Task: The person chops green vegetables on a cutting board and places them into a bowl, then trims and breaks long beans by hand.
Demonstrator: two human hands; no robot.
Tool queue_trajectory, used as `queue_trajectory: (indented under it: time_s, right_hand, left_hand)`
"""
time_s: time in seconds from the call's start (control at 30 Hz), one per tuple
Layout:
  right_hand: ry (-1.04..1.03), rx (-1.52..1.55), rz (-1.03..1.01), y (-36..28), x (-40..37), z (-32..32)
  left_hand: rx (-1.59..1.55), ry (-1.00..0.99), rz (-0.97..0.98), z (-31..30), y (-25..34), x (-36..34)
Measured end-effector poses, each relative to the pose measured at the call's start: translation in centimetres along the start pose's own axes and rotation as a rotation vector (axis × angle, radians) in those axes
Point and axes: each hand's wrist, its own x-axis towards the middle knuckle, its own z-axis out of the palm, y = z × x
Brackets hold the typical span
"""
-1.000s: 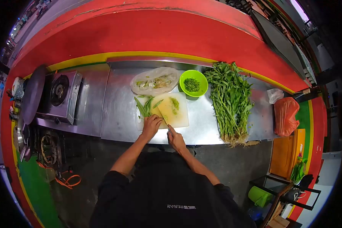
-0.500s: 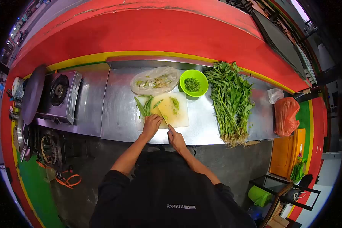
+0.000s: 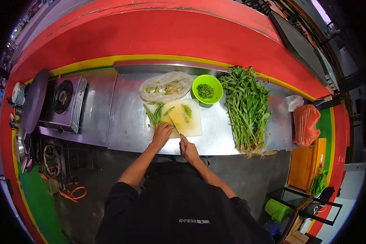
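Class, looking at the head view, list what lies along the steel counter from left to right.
Gas stove → clear plastic bag → green bowl → pile of leafy greens → orange bag.

You stand at a brushed metal counter (image 3: 128, 122) with a dull sheen. Your cutting board (image 3: 192, 124) looks like smooth, matt plastic, the green bowl (image 3: 215, 83) glossy plastic, and the bag (image 3: 166, 81) thin, crinkled clear film.

You have one cutting board (image 3: 190, 122), one knife (image 3: 177, 130), one green bowl (image 3: 207, 88) and one clear bag (image 3: 166, 86) on the desk (image 3: 126, 122). One heap of greens (image 3: 248, 107) lies toward its right edge, one bundle of stems (image 3: 155, 114) on the board. One stove (image 3: 63, 101) stands at the left edge; one white bag (image 3: 293, 101) and one orange bag (image 3: 306, 124) at the right.
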Motion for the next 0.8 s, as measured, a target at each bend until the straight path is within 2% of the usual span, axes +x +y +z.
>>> queue_trajectory:
  time_s: [0.1,0.3,0.6,0.8]
  right_hand:
    - [-0.03,-0.054,0.031,-0.4,0.5,0.0]
    - [-0.015,0.078,-0.003,-0.1,-0.3,-0.2]
    - [-0.007,-0.006,-0.019,-0.2,0.2,0.0]
    - [-0.026,0.099,0.025,-0.1,-0.4,-0.1]
  left_hand:
    - [-0.025,0.011,-0.01,-0.5,0.4,0.0]
    - [0.043,0.037,0.015,-0.6,0.3,-0.1]
    - [0.031,0.031,0.025,-0.5,0.4,0.1]
    - [0.019,0.032,0.005,-0.8,0.6,0.0]
